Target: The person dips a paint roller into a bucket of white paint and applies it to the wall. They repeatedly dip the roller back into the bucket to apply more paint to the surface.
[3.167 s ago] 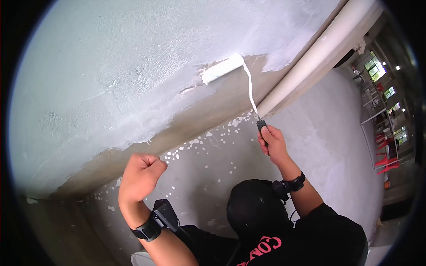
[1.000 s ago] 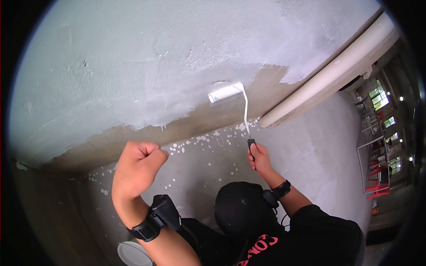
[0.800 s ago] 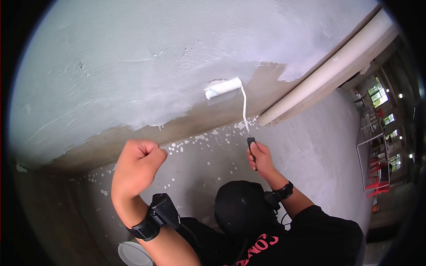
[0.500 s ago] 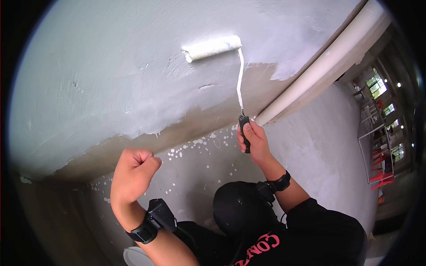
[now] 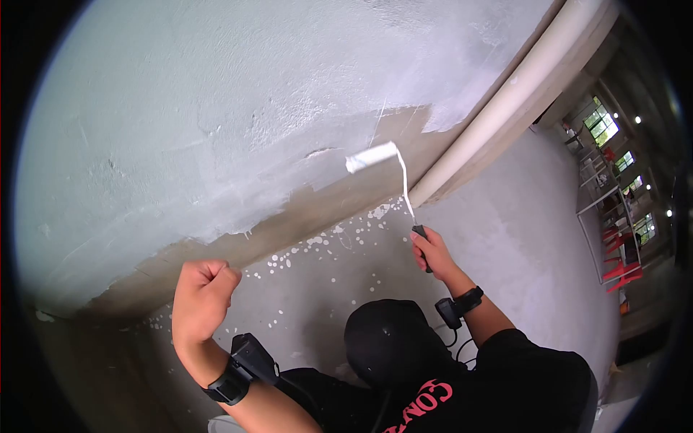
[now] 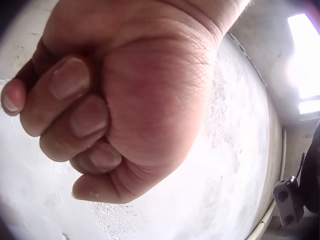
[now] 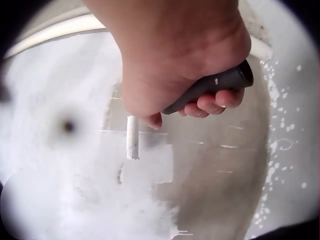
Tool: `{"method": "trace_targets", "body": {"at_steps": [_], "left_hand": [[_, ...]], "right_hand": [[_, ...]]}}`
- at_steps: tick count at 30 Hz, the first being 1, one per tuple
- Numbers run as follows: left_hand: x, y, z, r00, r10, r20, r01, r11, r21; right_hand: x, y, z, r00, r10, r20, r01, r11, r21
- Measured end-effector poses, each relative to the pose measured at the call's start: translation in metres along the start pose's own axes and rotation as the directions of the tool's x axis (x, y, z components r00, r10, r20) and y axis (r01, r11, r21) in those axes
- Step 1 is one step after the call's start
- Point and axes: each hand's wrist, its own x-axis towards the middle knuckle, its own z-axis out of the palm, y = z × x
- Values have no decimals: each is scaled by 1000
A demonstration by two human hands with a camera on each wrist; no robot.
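Note:
My right hand (image 5: 437, 254) grips the black handle (image 7: 215, 85) of a paint roller, fingers wrapped round it. The white roller sleeve (image 5: 372, 156) lies over the lower wall, where fresh paint borders a bare brown band (image 5: 310, 216). In the right wrist view only part of the sleeve (image 7: 132, 137) shows past the hand. My left hand (image 5: 204, 299) is raised before the wall, fingers curled into a fist with nothing in it. The left wrist view shows this fist (image 6: 135, 110) up close, fingertips folded to the palm. The wall (image 5: 180, 108) above is coated whitish.
A pale pipe (image 5: 505, 94) runs along the wall's right side down to the floor. White paint drops (image 5: 289, 256) speckle the grey floor by the wall. A white bucket (image 5: 220, 424) is partly hidden behind the left forearm. Red chairs (image 5: 622, 274) stand far right.
The roller went from the bare band up onto the painted wall, then back down. Paint now covers more of the brown around the small dent. The left hand stays a fist, slightly lower.

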Motion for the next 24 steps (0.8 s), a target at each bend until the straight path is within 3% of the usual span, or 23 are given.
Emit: {"method": "trace_targets", "body": {"at_steps": [1,2,4,8,14,16,20,22,24], "left_hand": [[0,0,1,1000,-3,0,3,1000,-3],[0,1,2,1000,-2,7,2,1000,-7],[1,3,7,1000,-1,20,2,1000,-9],[4,4,13,1000,-3,24,3,1000,19],[4,8,17,999,-30,37,28,999,40],[5,7,19,998,-39,42,37,998,43],[6,7,21,999,5,44,-6,1000,25],[7,10,23,999,3,40,-3,1000,16],[8,11,26,998,4,58,-6,999,38]], "right_hand": [[3,8,-6,994,58,-91,-73,984,-161],[9,17,-9,994,61,-92,-75,984,-162],[19,37,-13,966,120,-229,-185,939,-288],[50,68,-8,965,149,-217,-203,945,-256],[69,69,9,954,64,-292,-136,963,-234],[64,64,6,938,-23,-347,-115,921,-372],[59,55,-7,938,-52,-342,-83,926,-368],[71,56,-15,924,-291,-248,137,857,-496],[73,53,-16,924,-281,-259,115,851,-512]]}}
